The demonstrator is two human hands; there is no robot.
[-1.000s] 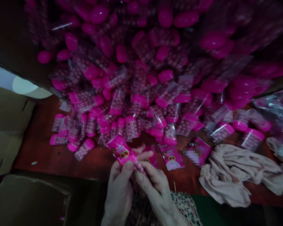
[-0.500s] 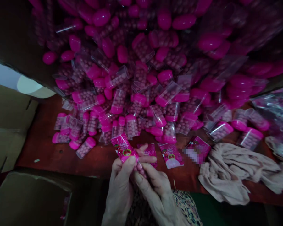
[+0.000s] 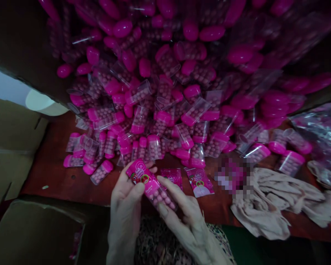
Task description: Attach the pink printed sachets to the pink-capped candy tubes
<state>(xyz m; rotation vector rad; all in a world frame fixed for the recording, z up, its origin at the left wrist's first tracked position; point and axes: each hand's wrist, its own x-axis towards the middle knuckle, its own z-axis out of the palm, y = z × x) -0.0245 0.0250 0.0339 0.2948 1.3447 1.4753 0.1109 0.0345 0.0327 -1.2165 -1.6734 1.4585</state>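
Observation:
Between my hands is a clear container of pink balls with a bright pink printed label over its upper left part. My left hand grips the labelled end, thumb on the front. The fingers and thumb of my right hand pinch the lower end, where the balls show. Just behind my right fingers, a pink printed label lies on the red table. Another label is right of it. A large heap of pink-capped containers lies beyond my hands.
A crumpled pale cloth lies on the table at the right, beside a blurred pink item. Clear plastic wrapping is at the far right. Cardboard boxes stand at the left and lower left.
My left hand has moved a little left and its grip has shifted. The container is turned so that its label lies flatter and more of its balls show. My right fingers have closed in from their spread position.

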